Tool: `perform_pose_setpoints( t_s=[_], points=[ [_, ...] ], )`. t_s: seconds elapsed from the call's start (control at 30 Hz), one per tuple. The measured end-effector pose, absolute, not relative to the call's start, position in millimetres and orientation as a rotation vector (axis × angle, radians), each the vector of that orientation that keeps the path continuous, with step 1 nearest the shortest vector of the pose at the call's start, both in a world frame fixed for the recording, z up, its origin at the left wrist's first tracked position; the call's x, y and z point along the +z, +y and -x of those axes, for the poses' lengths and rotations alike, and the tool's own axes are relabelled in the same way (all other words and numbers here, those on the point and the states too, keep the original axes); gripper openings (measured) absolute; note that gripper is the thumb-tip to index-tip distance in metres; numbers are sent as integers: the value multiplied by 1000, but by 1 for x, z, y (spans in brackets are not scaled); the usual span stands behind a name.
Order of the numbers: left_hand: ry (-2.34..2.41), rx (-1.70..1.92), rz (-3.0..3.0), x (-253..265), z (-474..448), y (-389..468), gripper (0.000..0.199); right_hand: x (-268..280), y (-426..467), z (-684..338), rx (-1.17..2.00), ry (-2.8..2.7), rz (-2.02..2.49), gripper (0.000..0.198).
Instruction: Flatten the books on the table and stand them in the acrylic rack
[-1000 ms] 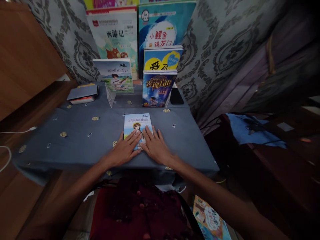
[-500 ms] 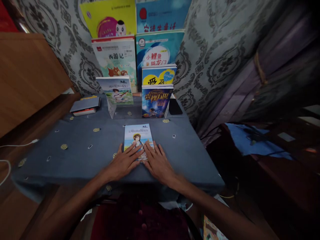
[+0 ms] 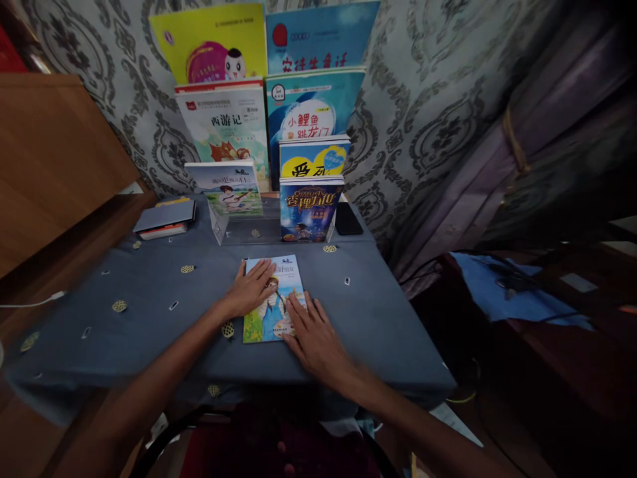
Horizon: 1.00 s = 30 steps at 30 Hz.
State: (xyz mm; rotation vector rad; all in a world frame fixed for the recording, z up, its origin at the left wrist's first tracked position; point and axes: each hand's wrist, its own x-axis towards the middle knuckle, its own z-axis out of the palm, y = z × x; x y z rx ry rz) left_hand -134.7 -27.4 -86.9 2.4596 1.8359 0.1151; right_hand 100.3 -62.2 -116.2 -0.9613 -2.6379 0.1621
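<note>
On the near part of the tabletop (image 3: pixel 378 325), the person's right hand (image 3: pixel 314 337) lies flat over the lower right edge of a small book (image 3: pixel 273 320), fingers straight and gripping nothing. Farther up, the left hand (image 3: pixel 250 287) spreads over the top left of its cover, fingers likewise extended. Uneven pressure from the two palms could twist the book askew. Beyond, a clear stand (image 3: pixel 249 231) bears a dark blue book (image 3: pixel 311 209); a hard forward shove might bump the stand and topple that volume.
</note>
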Motion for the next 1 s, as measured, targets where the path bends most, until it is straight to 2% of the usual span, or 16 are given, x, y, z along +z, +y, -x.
perform_pose_setpoints(
  t_s=[0.37,0.5,0.8,1.0],
  points=[
    [1625,45,-2631,-84,97,18,64,-113,-64,-99,189,-2632,960,60],
    [1565,36,-2662,-82,95,17,61,-113,-62,-102,303,-2577,942,64],
    [1307,31,-2711,-79,72,-44,66,-105,-50,-114,900,-1967,1090,66],
    [1120,78,-2701,-63,63,-92,63,-104,-43,-112,910,-2011,1056,65]
  ],
)
